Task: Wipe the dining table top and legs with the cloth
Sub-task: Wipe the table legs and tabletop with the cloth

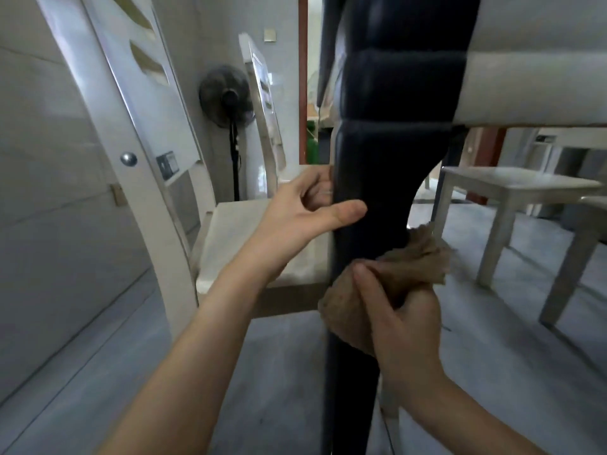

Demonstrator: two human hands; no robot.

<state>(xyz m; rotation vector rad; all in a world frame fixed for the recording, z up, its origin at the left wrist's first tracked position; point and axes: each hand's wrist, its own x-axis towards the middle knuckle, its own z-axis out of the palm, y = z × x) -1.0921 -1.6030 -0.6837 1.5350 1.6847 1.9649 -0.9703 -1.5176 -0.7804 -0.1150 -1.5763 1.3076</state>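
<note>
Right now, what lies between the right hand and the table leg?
The brown cloth, gripped by the right hand against the table leg; the head view shows it.

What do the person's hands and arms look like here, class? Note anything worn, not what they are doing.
The left hand and right hand wear no gloves. The left forearm and right forearm are bare to the picture's edge: no sleeves, watch or bracelet. A pale line on a left finger might be a ring; too blurred to tell. The thumbnails look short and unpainted.
</note>
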